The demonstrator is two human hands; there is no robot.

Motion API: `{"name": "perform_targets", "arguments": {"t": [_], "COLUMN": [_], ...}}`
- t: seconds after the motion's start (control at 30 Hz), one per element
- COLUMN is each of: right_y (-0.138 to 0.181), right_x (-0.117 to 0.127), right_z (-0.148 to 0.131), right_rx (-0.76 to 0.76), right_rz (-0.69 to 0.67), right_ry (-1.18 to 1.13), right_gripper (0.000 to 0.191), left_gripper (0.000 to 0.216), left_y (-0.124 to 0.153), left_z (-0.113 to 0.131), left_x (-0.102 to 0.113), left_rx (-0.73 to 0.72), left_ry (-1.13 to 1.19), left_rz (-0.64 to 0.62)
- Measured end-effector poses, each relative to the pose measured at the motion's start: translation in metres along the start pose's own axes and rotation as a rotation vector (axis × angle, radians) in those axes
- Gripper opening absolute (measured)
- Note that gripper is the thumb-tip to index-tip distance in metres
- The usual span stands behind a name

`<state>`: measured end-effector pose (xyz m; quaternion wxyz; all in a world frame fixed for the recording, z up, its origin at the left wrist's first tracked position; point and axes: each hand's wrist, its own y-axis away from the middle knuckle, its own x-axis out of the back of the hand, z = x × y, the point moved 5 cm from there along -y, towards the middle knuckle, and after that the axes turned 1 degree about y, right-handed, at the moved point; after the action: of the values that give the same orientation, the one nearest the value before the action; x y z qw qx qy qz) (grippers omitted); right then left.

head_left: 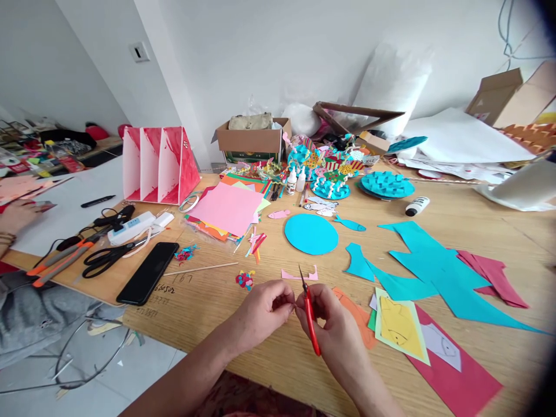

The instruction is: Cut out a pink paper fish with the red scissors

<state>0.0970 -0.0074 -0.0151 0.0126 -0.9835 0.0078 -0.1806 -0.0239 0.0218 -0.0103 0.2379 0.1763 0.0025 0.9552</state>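
My right hand point(336, 327) is closed around red-handled scissors point(311, 321), whose dark pointed blades aim away from me. Thumb and fingertips of my left hand point(264, 310) are pinched together close to the right fingertips; anything between them is too small to make out. Just beyond the hands lies a cut pink paper scrap point(289, 274). A small cluster of red, blue and yellow paper bits point(245, 280) is left of it. Farther off rests a blue paper circle point(311, 234). Orange paper point(358, 318) lies partly behind my right hand.
Blue offcuts point(434, 260) and yellow paper with a drawn fish point(395, 321) lie to the right. At left are a phone point(147, 273), black scissors point(104, 260) and a pink paper stack point(228, 208). A co-worker's hand point(19, 217) is at the far left.
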Motion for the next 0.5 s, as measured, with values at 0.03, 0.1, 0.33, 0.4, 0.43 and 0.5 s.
{"name": "perform_targets", "arguments": {"t": [0.03, 0.1, 0.33, 0.4, 0.43, 0.5], "right_y": [-0.0001, 0.0001, 0.0001, 0.0, 0.0, 0.0001], "right_x": [0.0, 0.0001, -0.0033, -0.0023, -0.0013, 0.0008], "right_z": [0.0001, 0.0013, 0.0067, 0.0064, 0.0064, 0.0071], "right_rx": [-0.002, -0.01, -0.056, -0.064, -0.068, -0.077], "right_rz": [0.004, 0.038, 0.107, 0.104, 0.104, 0.101], "right_ry": [0.004, -0.041, -0.386, -0.388, -0.372, -0.323], "right_gripper": [0.008, 0.01, 0.019, 0.021, 0.021, 0.02], "left_gripper": [0.007, 0.006, 0.005, 0.006, 0.005, 0.005], "left_y": [-0.0003, -0.0009, -0.0017, -0.002, -0.0022, -0.0024], "left_z": [-0.0003, -0.0009, -0.0061, -0.0076, -0.0078, -0.0071], "left_x": [-0.0005, -0.0023, -0.0082, -0.0089, -0.0087, -0.0074], "left_rx": [0.0, -0.006, 0.001, 0.007, 0.002, -0.015], "left_ry": [0.0, 0.037, 0.235, 0.233, 0.222, 0.189], "left_rz": [-0.005, -0.017, 0.014, -0.002, -0.013, -0.028]}}
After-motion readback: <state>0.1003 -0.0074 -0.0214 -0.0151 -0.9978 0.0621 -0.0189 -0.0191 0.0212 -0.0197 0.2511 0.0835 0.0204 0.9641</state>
